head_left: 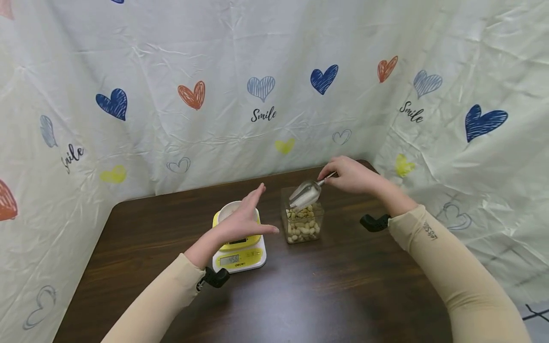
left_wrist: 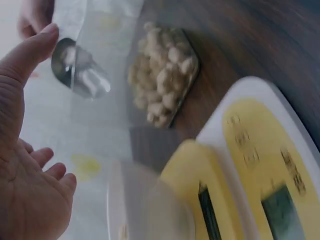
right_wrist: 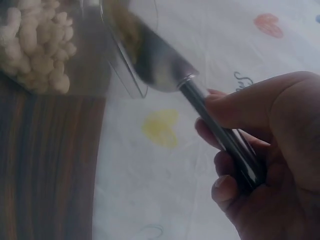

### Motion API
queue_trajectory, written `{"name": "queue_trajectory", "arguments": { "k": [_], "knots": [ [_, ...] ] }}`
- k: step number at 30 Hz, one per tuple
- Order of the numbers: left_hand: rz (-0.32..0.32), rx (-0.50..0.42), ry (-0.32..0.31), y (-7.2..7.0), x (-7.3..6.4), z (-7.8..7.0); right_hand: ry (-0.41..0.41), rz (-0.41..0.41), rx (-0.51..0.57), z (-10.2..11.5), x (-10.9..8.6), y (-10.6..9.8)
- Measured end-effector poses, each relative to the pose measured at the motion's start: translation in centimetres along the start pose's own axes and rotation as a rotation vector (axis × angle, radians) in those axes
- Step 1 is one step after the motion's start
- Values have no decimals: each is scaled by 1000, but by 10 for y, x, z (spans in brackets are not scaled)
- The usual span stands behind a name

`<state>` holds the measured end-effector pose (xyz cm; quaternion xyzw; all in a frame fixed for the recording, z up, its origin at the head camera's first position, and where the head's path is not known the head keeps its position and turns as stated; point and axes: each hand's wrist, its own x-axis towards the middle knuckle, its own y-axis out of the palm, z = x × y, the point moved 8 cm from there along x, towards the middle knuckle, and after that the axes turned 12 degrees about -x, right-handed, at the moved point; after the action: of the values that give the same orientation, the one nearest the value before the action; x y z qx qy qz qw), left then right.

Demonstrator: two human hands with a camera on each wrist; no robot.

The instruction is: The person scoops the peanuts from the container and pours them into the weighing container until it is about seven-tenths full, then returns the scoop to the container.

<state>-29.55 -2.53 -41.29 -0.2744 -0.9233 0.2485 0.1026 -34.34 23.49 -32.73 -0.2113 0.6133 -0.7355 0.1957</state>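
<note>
My right hand (head_left: 349, 174) grips the handle of a metal scoop (head_left: 306, 195), fingers wrapped round it in the right wrist view. The scoop tilts down over the mouth of a clear square container (head_left: 320, 221), which holds peanuts in their shells (head_left: 302, 230). My left hand (head_left: 241, 223) hovers with fingers extended and thumb spread, holding nothing. Under it stands a yellow and white kitchen scale (head_left: 253, 257) with a lit display (head_left: 229, 260). A white bowl (left_wrist: 150, 205) sits on the scale, partly hidden by the left hand in the head view.
Both scale and container stand on a dark wooden table (head_left: 150, 247), the container to the right of the scale. A white curtain (head_left: 223, 52) printed with hearts hangs behind and on both sides. Each wrist wears a black camera mount (head_left: 375, 223).
</note>
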Motion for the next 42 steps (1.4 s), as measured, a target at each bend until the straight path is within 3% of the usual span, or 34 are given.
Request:
{"name": "queue_trajectory", "arguments": {
  "k": [5,9,14,21,35,42],
  "knots": [
    [52,-27,-69,26,20,3,-29,34,-44,11,6,7],
    [60,-47,-105,36,31,8,-63,41,-90,21,11,13],
    [59,-52,-118,38,39,10,-64,49,-161,29,17,25],
    [81,-18,-88,39,45,7,-90,48,-236,35,24,46],
    [86,-10,-86,40,47,3,-151,181,-130,36,22,56],
    [96,7,-95,42,47,2,-132,187,-105,32,20,62]
  ]
}}
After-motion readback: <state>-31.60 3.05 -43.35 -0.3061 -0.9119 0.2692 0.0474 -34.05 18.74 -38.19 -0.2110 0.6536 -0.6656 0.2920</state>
